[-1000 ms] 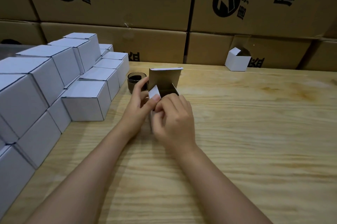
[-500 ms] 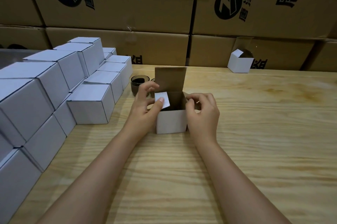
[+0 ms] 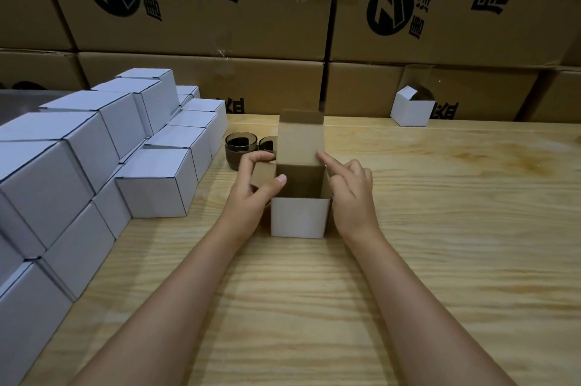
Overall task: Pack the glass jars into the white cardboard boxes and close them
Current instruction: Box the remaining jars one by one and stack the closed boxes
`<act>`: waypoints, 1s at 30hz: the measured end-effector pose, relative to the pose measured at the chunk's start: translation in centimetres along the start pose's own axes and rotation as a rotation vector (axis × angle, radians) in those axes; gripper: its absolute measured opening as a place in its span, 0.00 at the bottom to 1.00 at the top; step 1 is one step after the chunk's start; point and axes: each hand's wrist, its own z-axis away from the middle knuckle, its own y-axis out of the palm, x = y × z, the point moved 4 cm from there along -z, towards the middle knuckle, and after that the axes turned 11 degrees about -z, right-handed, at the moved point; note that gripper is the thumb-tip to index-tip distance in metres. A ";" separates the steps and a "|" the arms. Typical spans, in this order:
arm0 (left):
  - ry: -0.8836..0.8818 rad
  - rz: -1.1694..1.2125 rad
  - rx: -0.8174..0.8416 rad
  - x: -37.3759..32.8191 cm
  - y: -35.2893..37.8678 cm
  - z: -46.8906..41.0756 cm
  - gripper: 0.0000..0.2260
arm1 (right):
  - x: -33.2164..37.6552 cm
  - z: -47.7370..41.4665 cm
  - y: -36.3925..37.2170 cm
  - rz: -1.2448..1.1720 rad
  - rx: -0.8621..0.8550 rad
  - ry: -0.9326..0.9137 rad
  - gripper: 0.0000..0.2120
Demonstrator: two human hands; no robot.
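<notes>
Here, mid-frame, left hand [image 3: 251, 193] pinches the white cardboard box [image 3: 298, 219] side flap [image 3: 263, 173]; right hand [image 3: 352, 197], forefinger [image 3: 330, 162] straight, braces the lid [image 3: 300, 143]; I hold both clear.

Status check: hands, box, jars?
Left hand pinches left flap of open white box; right hand touches upright lid flap. Two glass jars behind it, unpacked. Nothing blocking.
</notes>
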 end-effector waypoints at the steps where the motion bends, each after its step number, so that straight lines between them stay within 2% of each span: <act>1: -0.006 0.008 0.013 0.0 -0.1 0.0 0.17 | 0.0 -0.1 -0.1 0.018 0.017 0.007 0.30; 5: -0.042 -0.010 0.050 0.1 -0.2 -0.1 0.17 | 0.6 -0.6 -0.6 0.101 0.120 0.027 0.30; 8: -0.030 -0.049 0.032 0.1 -0.2 0.0 0.15 | 1.5 -1.5 -1.1 0.319 0.196 0.042 0.23; 10: -0.038 -0.059 0.050 0.0 0.1 0.1 0.15 | 3.0 -2.6 -0.9 0.471 0.160 -0.023 0.17; 12: -0.042 -0.060 0.070 0.0 0.5 0.0 0.16 | 5.4 -4.0 0.2 0.517 0.118 -0.149 0.15; 13: -0.042 -0.059 0.072 0.0 0.7 -0.1 0.16 | 6.5 -4.8 1.1 0.540 0.147 -0.197 0.16; 15: -0.043 -0.074 0.067 -0.1 0.9 -0.1 0.17 | 7.9 -6.9 3.6 0.709 0.312 -0.230 0.19; 18: -0.054 -0.122 0.083 -0.2 1.1 0.0 0.19 | 8.2 -10.2 6.4 0.924 0.497 -0.161 0.23; 23: -0.062 -0.107 0.086 -0.4 1.2 0.1 0.17 | 4.8 -12.5 9.2 0.913 0.662 0.118 0.29; 30: -0.055 -0.112 0.104 -0.3 1.2 0.0 0.18 | 2.1 -13.0 9.8 0.758 0.610 0.222 0.29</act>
